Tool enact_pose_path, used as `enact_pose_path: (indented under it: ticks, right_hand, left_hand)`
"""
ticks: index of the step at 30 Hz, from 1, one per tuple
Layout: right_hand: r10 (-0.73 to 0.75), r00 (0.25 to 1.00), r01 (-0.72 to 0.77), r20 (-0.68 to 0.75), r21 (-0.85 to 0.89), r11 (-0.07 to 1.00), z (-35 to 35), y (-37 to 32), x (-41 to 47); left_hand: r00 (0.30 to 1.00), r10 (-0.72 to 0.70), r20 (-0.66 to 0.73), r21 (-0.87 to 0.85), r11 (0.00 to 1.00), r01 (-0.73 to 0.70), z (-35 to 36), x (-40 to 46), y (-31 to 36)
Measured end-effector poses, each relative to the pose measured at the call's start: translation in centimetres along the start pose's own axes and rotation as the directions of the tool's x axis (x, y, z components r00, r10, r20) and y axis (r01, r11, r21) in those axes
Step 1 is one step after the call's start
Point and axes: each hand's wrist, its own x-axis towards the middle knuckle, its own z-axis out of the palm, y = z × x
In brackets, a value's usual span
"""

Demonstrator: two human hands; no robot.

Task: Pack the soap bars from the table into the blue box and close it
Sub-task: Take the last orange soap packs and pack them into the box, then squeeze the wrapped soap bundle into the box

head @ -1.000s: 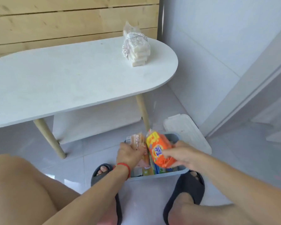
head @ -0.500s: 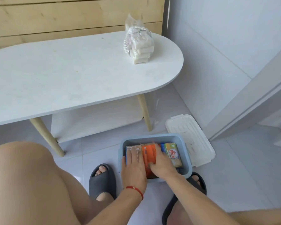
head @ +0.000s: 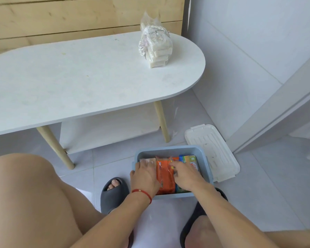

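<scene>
Low in the frame, both hands press flat into the open blue plastic box (head: 172, 153) on the floor: left hand (head: 145, 176) and right hand (head: 185, 176), fingers spread, flank the orange soap packet (head: 164, 173). The clear-wrapped stack of white soap bars (head: 157, 49) stands on the white oval worktop (head: 79, 77), upper right, well apart; right hand nearer.

Bare arms, red wrist cord, dark slides

From my remote seat I saw no sleeves at all: both forearms were bare, and so were the knees and thighs at the frame's lower edge. The left hand (head: 145, 178) had a thin red cord bracelet (head: 142, 192) with a small bead at the wrist; the right hand (head: 187, 176) wore nothing. Both feet were in dark grey open-toed slide sandals (head: 114, 192), thick-soled and rounded.
</scene>
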Motion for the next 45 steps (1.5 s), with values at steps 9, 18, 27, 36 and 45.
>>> enact_pose_path:
  ticks: [9, 18, 27, 36, 45]
  right_hand:
    - [-0.13, 0.824, 0.382, -0.552, 0.37, 0.847, -14.6, -7.3, -0.5]
    - [-0.141, 0.736, 0.294, -0.662, 0.126, 0.947, -23.1, -15.6, 4.6]
    - [0.009, 0.704, 0.188, -0.711, 0.199, 0.962, -24.6, -17.8, 12.0]
    - [-0.062, 0.68, 0.244, -0.73, 0.146, 0.959, -22.1, -14.0, 5.0]
    - [0.047, 0.709, 0.338, -0.704, 0.397, 0.853, -18.0, -6.5, -5.8]
  left_hand:
    - [0.873, 0.202, -0.445, -0.215, 0.922, -0.323, -19.5, 2.9, 5.8]
    - [0.929, 0.077, -0.362, -0.344, 0.915, -0.21, -27.6, 9.4, 3.4]
    - [0.96, 0.039, -0.279, -0.43, 0.888, -0.161, -27.2, 12.1, 1.8]
    - [0.986, -0.057, -0.156, -0.727, 0.683, -0.075, -27.8, 11.4, 4.0]
    - [0.968, 0.182, -0.171, -0.601, 0.759, -0.249, -24.7, 4.8, 7.5]
